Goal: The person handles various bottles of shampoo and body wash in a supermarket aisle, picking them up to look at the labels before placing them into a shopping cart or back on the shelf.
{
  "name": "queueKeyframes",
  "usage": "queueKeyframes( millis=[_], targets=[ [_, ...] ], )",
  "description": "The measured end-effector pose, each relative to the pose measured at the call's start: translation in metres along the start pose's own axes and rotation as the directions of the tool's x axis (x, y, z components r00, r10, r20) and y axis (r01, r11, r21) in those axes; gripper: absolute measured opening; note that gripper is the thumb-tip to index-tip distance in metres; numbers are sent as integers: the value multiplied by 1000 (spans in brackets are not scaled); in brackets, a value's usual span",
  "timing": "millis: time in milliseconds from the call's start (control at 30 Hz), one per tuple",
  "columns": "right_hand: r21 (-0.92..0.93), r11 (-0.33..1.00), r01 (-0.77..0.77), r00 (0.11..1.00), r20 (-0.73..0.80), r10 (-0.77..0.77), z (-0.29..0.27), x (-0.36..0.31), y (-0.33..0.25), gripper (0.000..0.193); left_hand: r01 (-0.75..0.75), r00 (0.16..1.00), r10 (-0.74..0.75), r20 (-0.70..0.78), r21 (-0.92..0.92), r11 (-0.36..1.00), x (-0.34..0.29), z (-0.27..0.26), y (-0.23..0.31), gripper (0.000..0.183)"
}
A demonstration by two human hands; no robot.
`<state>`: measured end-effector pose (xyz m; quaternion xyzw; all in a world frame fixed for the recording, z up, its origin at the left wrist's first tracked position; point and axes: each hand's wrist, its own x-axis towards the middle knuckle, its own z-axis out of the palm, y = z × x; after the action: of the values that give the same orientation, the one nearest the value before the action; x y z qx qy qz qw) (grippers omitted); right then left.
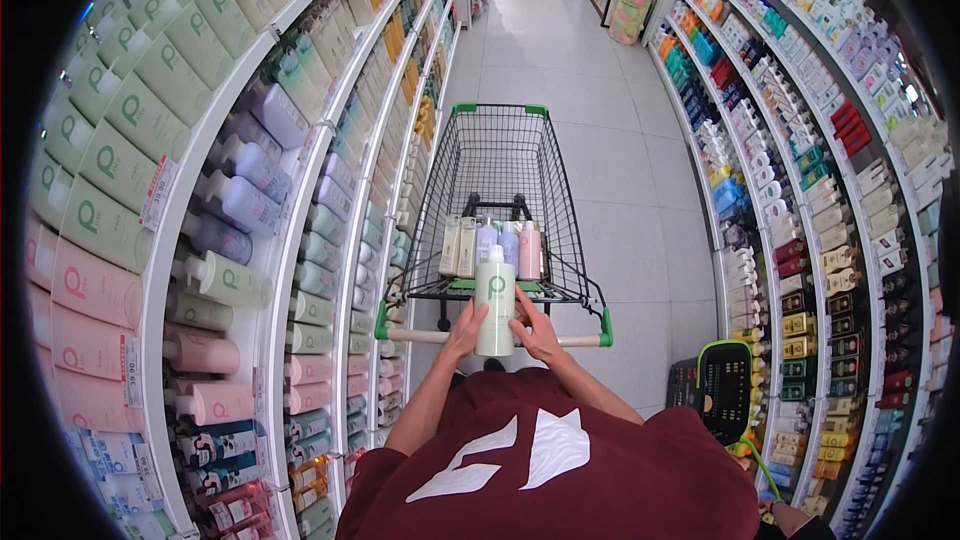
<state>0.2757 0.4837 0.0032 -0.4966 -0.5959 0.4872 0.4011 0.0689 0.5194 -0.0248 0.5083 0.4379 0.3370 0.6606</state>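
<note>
A pale green bottle with a white cap stands upright between my two hands, in front of my chest. My left hand grips its left side, and my right hand is closed round its right side. Just beyond is a black wire shopping cart with green corners and a beige handle bar; the bottle's lower part hides the middle of that bar. In the cart's near end stand several bottles and boxes, among them a cream box, a lilac bottle and a pink bottle.
Shelves of pump bottles line the left side, and packed toiletry shelves the right. A dark basket with a green rim is at the lower right, near another person's hand. Farther along the tiled aisle stands a bin of colourful balls.
</note>
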Motion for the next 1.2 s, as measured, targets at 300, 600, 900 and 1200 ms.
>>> queueKeyframes(
  millis=[300, 600, 900, 1200],
  targets=[
    [3, 1000, 4, 1000, -24, -4, 1, 2, -3, 79, -40, 998, 42, -35, 55, 998, 1, 2, 1, 70],
    [13, 1000, 7, 998, -69, -6, 5, 3, 7, 78, -54, 992, 53, -117, -6, 999, 0, 6, 15, 56],
    [49, 999, -24, 998, -63, 27, 3, 4, 6, 75, -83, 990, 79, -118, -33, 996, 3, 5, 3, 58],
    [13, 1000, -10, 999, -38, 10, 2, 3, 1, 76, -80, 994, 84, -65, 61, 995, -1, 6, 12, 68]
  ],
)
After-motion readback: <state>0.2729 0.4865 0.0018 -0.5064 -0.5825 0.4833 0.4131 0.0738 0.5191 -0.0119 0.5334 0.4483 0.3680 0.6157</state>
